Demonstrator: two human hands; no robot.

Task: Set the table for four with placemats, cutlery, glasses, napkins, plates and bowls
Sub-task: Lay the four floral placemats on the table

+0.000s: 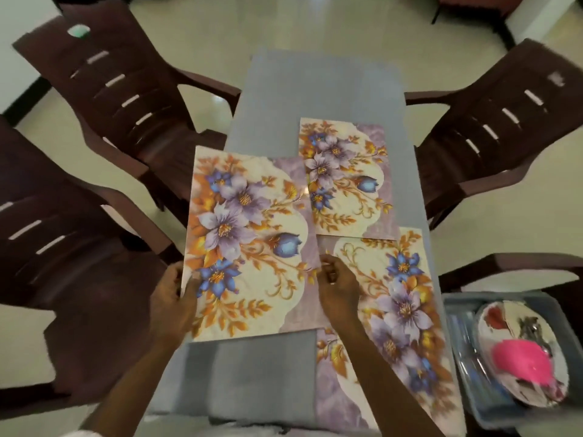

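A floral placemat (249, 241) with purple and blue flowers is held over the left side of the grey table (318, 89). My left hand (172, 305) grips its near left edge. My right hand (339, 290) pinches its right edge. A second floral placemat (347, 181) lies flat at the far right of the table. A third placemat (400, 313) lies at the near right, partly under the held one and my right forearm.
Dark brown plastic chairs stand around the table: two on the left (126, 99) (60, 263) and one at the far right (495, 137). At the near right a grey tub (467, 402) holds plates (504, 313), a pink item (523, 361) and cutlery.
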